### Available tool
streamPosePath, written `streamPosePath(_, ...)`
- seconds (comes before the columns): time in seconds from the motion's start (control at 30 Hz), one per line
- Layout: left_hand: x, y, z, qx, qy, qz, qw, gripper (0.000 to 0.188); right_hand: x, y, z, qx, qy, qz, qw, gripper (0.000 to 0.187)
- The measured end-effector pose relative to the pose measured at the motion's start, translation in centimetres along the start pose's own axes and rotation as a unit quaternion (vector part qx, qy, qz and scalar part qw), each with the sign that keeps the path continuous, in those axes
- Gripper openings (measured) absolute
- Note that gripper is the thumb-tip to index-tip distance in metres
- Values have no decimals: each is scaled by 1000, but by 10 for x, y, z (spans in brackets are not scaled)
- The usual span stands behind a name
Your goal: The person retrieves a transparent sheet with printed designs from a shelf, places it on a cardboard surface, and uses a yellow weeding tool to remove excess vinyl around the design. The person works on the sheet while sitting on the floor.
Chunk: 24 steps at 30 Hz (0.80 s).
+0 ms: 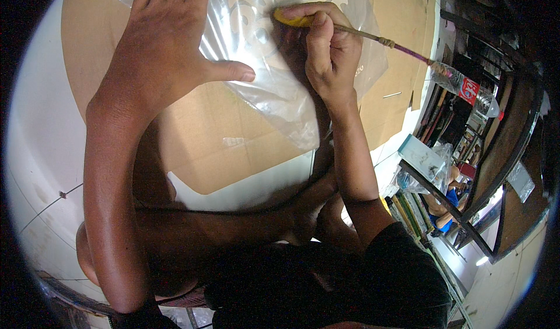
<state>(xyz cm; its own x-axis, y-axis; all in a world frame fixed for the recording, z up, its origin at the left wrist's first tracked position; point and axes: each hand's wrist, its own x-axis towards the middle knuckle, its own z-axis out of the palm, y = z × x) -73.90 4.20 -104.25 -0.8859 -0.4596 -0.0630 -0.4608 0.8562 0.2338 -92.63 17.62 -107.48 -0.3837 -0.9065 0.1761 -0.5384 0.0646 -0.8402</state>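
My left hand (157, 54) lies flat on a clear plastic sheet (262, 104), its thumb stretched out to the right and its fingertips running past the top edge. The sheet lies over brown cardboard (227, 154) and carries or covers pale, bold lettering (256, 2). My right hand (335, 54) is closed round a slim yellow-ended tool (294, 19), which lies low over the lettering. From behind my fingers a thin brown and purple shaft (402, 49) runs out to the right. The tool's exact kind and working tip cannot be made out.
A clear bottle with a red label (468, 89) appears at the shaft's far end; whether they join is unclear. My crossed legs (233, 230) rest on white tiles (44, 154). Dark wooden racks (507, 148) stand at right, with a person in blue (448, 212) beyond.
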Motion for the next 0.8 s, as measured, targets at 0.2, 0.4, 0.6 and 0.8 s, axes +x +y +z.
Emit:
streamPosePath(0.2,0,0,1,2,5,2,1000,142,0,-9,-1,30,21,25,999,44)
streamPosePath(0.4,-1,0,1,2,8,4,1000,142,0,-5,1,21,3,10,1000,45)
streamPosePath(0.6,-1,0,2,2,8,4,1000,142,-1,-5,-2,24,7,10,1000,44)
streamPosePath(0.8,-2,-1,2,1,11,4,1000,142,1,-3,1,17,18,-5,1000,41)
